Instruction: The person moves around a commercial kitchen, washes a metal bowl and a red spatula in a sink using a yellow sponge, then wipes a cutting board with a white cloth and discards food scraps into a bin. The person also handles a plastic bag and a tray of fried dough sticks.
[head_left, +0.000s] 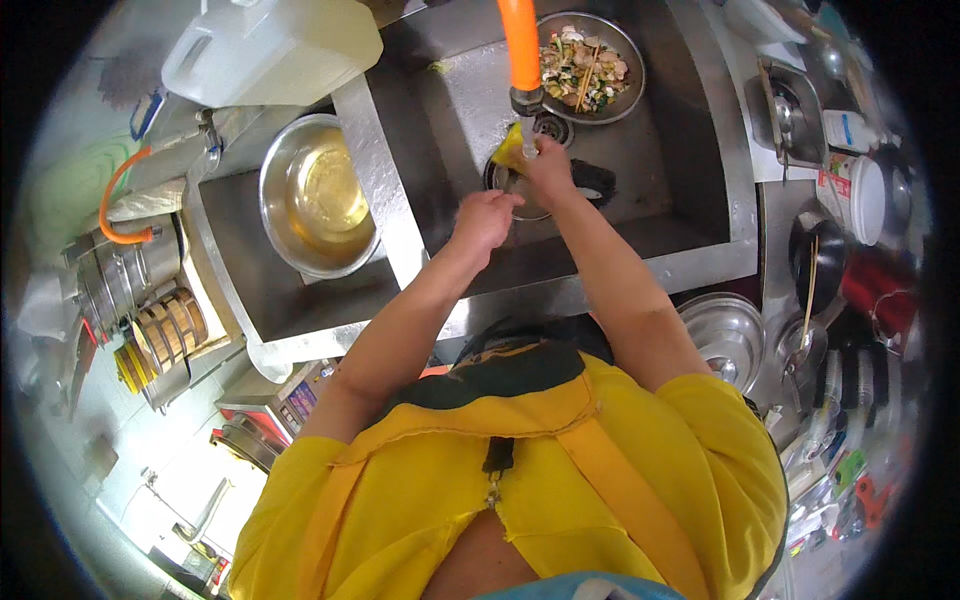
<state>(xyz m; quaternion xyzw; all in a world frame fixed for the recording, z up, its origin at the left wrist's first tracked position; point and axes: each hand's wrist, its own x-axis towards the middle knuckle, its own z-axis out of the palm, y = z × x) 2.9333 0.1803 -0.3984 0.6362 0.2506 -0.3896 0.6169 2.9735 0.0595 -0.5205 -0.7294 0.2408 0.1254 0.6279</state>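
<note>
My left hand (484, 219) is at the near left rim of a round metal vessel (531, 208) low in the large sink (480, 97), its fingers curled at the edge. My right hand (551, 171) grips a yellow cloth or sponge (510, 147) over the vessel. Water runs from an orange hose (520, 49) down by my right hand. My hands and the cloth hide much of the vessel, so its exact kind is unclear. A dark object (592, 180) lies in the sink just right of my right wrist.
A metal bowl of food scraps with chopsticks (592, 71) sits beyond the drain (553, 131). In the left basin (300, 315), a large steel bowl (274, 187) holds yellowish liquid. A plastic jug (277, 52) stands behind. Metal lids (724, 330) and a wok (817, 262) are at right.
</note>
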